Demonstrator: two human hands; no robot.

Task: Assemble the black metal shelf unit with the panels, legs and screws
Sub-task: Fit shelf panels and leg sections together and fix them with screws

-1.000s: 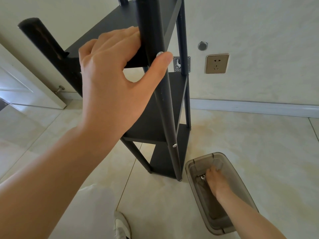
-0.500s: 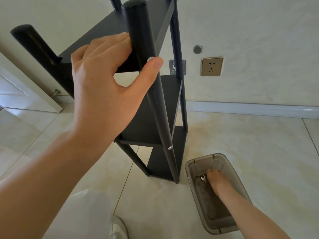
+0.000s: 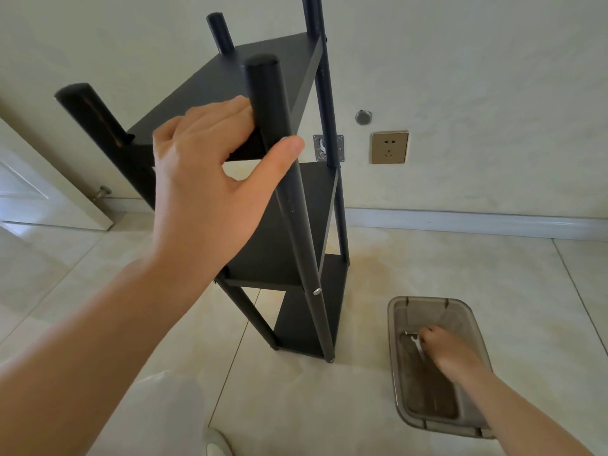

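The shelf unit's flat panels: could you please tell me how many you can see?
3. The top panel is under the left hand's fingers, the middle panel sits below it, and the bottom panel is near the floor. None seems hidden.

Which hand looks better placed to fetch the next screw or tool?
The right hand: it is already down inside the grey bin, fingers at a small wrench. The left hand grips the shelf unit.

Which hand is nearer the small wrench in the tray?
Right. The right hand is inside the tray, its fingers at the wrench; the left hand grips the shelf unit up top.
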